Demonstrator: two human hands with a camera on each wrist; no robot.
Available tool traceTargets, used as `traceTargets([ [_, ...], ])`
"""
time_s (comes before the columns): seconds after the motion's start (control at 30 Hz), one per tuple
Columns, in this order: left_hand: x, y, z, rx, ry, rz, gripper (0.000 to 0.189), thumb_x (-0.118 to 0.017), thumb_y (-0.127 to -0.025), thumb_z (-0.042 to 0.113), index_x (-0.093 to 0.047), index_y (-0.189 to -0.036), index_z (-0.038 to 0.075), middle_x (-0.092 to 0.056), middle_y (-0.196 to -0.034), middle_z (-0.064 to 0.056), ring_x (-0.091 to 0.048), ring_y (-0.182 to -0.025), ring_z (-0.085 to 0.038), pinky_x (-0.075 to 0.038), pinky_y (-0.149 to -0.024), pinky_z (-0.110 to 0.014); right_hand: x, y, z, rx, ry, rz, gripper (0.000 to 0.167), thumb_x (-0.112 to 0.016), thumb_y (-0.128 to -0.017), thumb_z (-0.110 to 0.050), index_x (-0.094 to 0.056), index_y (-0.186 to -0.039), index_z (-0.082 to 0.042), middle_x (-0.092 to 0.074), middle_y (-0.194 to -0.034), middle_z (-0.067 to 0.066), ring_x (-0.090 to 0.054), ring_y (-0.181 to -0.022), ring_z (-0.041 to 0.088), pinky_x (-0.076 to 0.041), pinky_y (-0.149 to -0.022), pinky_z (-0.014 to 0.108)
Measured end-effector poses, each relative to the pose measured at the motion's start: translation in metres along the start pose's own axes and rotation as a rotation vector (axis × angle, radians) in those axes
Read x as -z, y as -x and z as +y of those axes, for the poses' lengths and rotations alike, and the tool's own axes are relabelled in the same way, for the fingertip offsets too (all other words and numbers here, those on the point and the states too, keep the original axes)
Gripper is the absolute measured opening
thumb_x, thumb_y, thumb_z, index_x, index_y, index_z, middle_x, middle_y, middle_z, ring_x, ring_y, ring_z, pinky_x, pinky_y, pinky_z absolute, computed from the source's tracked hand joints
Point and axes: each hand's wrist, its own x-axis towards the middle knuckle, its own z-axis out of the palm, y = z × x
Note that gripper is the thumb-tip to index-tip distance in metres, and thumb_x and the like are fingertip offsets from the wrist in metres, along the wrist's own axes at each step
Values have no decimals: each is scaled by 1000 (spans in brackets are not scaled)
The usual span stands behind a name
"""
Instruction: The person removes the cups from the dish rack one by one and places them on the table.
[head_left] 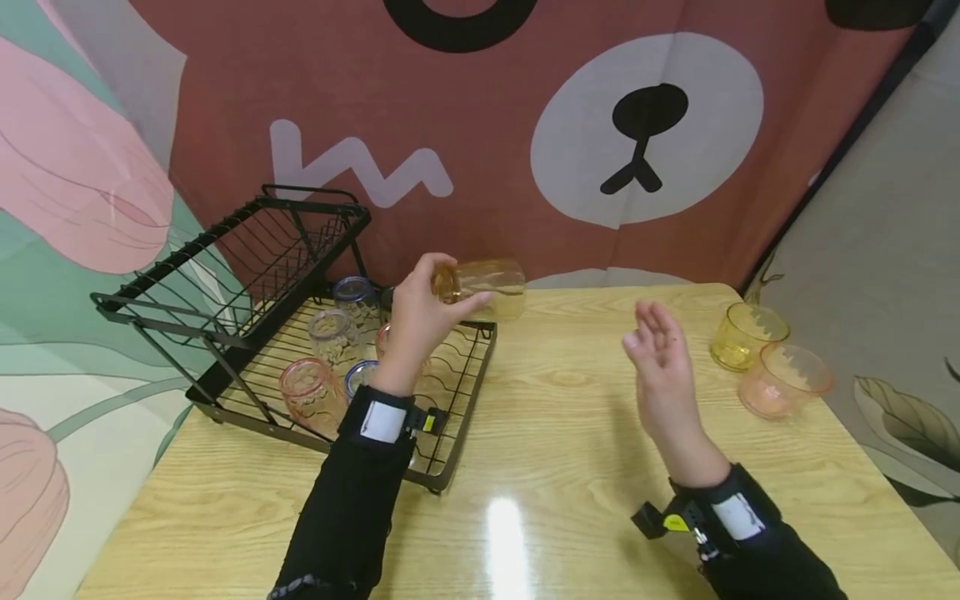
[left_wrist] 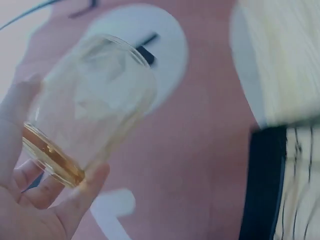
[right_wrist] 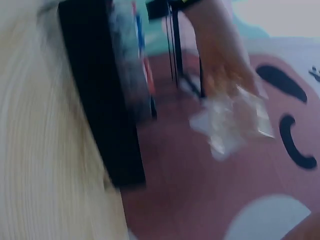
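Note:
My left hand (head_left: 415, 325) grips an amber-tinted glass cup (head_left: 491, 282) near its base. The cup lies sideways in the air over the far right corner of a black dish rack (head_left: 471, 410), its mouth pointing right. In the left wrist view, the thumb and fingers curl round the cup's thick base. My right hand (head_left: 663, 375) hovers over the table, fingers extended, holding nothing. On the rack's lower tier stand several glasses, among them a pink one (head_left: 311, 393), a clear one (head_left: 333, 336) and a blue-rimmed one (head_left: 357, 302); my left forearm partly hides others.
At the table's right side, a yellow glass (head_left: 746, 337) and a pink glass (head_left: 783, 383) stand upright close together. The rack's raised upper tier (head_left: 247, 258) rises at the left. Behind the wooden table (head_left: 555, 467) hangs a cloth with a bear print (head_left: 487, 125).

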Motion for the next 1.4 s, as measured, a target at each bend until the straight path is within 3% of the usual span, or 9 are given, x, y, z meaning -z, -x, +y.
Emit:
traceTargets([
  [0.2, -8, 16, 20, -12, 405, 26, 50, -81, -81, 17, -55, -122, 5, -59, -116, -10, -64, -92, -26, -54, -72, -32, -39, 4, 15, -131, -97, -167, 85, -63, -95, -19, -4, -152, 5, -13, -159, 20, -11, -148, 27, -12, -119, 33],
  [0.3, -16, 26, 26, -28, 552, 61, 49, -78, -81, 13, -53, -123, 1, -58, -116, -13, -66, -86, -26, -57, -65, -29, -55, 5, 23, -163, -193, -201, 110, -78, -82, -38, -4, -152, 5, -10, -160, 19, -8, -148, 26, -10, -120, 33],
  [0.37, -22, 33, 29, -51, 625, 88, 54, -79, -81, 21, -52, -122, -1, -57, -116, -15, -64, -87, -22, -56, -65, -25, -66, 5, 25, -148, -260, -214, 120, -83, -72, -47, -10, -152, 5, -15, -159, 18, -11, -148, 25, -11, -120, 33],
  [0.57, -45, 56, 39, -79, 770, 153, 91, -77, -71, 60, -46, -123, -8, -55, -118, -17, -59, -98, -16, -56, -76, -24, -91, 7, 24, -19, -423, -193, 100, -86, -65, -47, -37, -143, -8, -44, -142, 2, -34, -135, 20, -22, -116, 34],
  [0.83, -68, 68, 46, -67, 901, 252, 99, -78, -69, 61, -38, -122, -12, -54, -113, -8, -59, -98, -18, -56, -80, -29, -101, 7, 10, 4, -544, -89, 100, -93, -60, -35, -38, -138, -5, -44, -141, 10, -41, -130, 25, -36, -108, 29],
  [0.97, -71, 70, 46, -72, 937, 223, 93, -79, -72, 57, -38, -124, -8, -53, -116, -8, -58, -100, -19, -56, -81, -29, -96, 7, 6, -7, -534, -98, 93, -93, -64, -29, -37, -135, -5, -45, -136, 10, -44, -126, 23, -41, -103, 26],
  [1.1, -68, 72, 46, -48, 909, 132, 90, -79, -74, 54, -39, -128, -5, -49, -123, -12, -58, -106, -26, -57, -80, -30, -86, 6, 5, 32, -490, -131, 84, -88, -73, -22, -37, -137, -3, -48, -135, 9, -43, -129, 24, -37, -108, 29],
  [1.27, -60, 70, 44, -31, 774, 6, 71, -79, -83, 31, -41, -132, -4, -45, -135, -17, -56, -117, -32, -55, -88, -36, -69, 3, 5, 141, -480, -154, 66, -78, -81, -3, -40, -135, -2, -53, -132, 8, -43, -132, 23, -28, -114, 31],
  [1.4, -46, 67, 37, -59, 594, -36, 59, -76, -84, 8, -45, -133, -3, -54, -132, -18, -56, -120, -31, -50, -97, -33, -49, -2, 4, 235, -548, -163, 56, -69, -81, 14, -46, -130, 2, -58, -127, 12, -48, -126, 25, -36, -110, 30],
])
